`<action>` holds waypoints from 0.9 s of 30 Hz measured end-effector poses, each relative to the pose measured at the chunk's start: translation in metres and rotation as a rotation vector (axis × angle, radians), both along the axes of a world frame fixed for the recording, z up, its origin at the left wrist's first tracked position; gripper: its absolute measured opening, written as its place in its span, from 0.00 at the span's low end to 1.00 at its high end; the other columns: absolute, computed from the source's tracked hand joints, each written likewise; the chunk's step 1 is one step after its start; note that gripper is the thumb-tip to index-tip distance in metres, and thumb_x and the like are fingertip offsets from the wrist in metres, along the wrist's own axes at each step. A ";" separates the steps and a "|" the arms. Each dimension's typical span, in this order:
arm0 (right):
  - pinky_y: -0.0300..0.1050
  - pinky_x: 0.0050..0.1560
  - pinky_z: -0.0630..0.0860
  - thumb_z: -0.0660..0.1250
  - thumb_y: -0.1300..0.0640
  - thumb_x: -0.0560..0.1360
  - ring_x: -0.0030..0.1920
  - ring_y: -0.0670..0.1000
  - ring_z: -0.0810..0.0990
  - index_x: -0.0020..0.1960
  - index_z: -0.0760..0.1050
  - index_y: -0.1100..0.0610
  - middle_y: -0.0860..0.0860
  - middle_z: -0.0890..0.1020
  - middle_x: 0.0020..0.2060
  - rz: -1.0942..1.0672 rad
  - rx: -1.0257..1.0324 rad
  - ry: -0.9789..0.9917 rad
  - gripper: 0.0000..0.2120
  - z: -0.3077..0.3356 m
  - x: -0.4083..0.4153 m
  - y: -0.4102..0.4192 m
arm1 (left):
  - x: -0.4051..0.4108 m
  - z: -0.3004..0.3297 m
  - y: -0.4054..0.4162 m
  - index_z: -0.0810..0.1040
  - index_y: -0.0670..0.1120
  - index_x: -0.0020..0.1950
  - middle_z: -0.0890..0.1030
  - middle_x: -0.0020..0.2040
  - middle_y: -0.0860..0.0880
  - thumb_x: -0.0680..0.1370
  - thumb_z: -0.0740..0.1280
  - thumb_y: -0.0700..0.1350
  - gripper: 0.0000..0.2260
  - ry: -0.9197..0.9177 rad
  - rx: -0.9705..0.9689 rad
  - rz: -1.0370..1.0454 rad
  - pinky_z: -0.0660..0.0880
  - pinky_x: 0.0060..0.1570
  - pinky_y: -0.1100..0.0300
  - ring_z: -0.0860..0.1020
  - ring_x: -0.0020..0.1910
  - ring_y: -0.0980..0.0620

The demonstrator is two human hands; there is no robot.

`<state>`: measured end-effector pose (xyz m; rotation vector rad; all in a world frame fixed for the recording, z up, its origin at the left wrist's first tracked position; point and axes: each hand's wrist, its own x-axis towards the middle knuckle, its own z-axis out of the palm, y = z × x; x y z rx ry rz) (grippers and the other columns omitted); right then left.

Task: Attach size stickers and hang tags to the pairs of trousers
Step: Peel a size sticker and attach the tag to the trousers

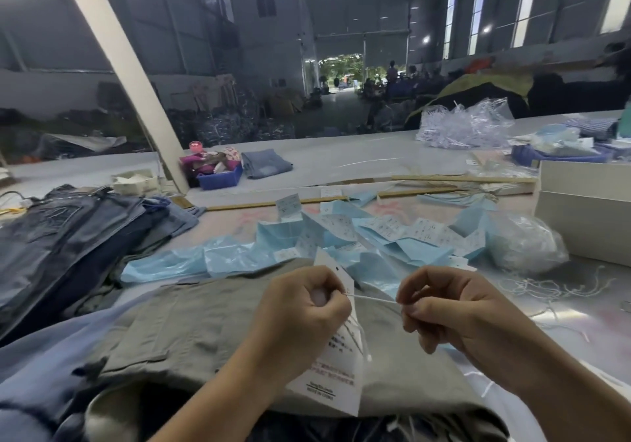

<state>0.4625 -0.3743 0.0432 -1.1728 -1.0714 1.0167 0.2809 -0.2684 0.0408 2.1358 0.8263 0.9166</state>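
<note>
Grey-green trousers lie flat in front of me on the table. My left hand is closed around a white hang tag with printed text, which hangs down from my fist over the trousers. A thin white string runs taut from the tag's top to my right hand, which pinches its other end. Both hands hover just above the trousers. Behind them lies a spread of light blue sheets with white size stickers.
A pile of dark denim trousers sits at the left. Loose white strings and a clear bag lie at the right, beside a white box. A blue bin and folded jeans stand further back.
</note>
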 end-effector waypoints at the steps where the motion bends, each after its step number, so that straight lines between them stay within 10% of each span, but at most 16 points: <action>1: 0.41 0.27 0.72 0.67 0.73 0.68 0.29 0.54 0.71 0.38 0.82 0.60 0.61 0.79 0.31 0.001 -0.003 0.012 0.10 0.000 -0.004 0.001 | -0.008 -0.001 0.000 0.79 0.52 0.36 0.77 0.27 0.52 0.73 0.67 0.42 0.07 0.005 -0.001 0.016 0.68 0.25 0.69 0.73 0.26 0.60; 16: 0.40 0.28 0.70 0.76 0.56 0.59 0.28 0.49 0.71 0.33 0.79 0.58 0.54 0.74 0.27 -0.075 0.222 -0.010 0.08 0.005 -0.075 0.044 | -0.077 -0.011 0.008 0.82 0.53 0.41 0.83 0.36 0.57 0.77 0.67 0.59 0.12 0.052 -0.128 0.061 0.72 0.33 0.71 0.80 0.35 0.61; 27: 0.40 0.27 0.70 0.72 0.74 0.67 0.26 0.50 0.72 0.31 0.74 0.61 0.56 0.75 0.25 -0.140 0.404 -0.074 0.13 -0.003 -0.099 0.066 | -0.066 -0.012 0.003 0.82 0.57 0.52 0.85 0.43 0.55 0.72 0.71 0.57 0.11 -0.167 -0.136 -0.130 0.81 0.41 0.58 0.84 0.43 0.55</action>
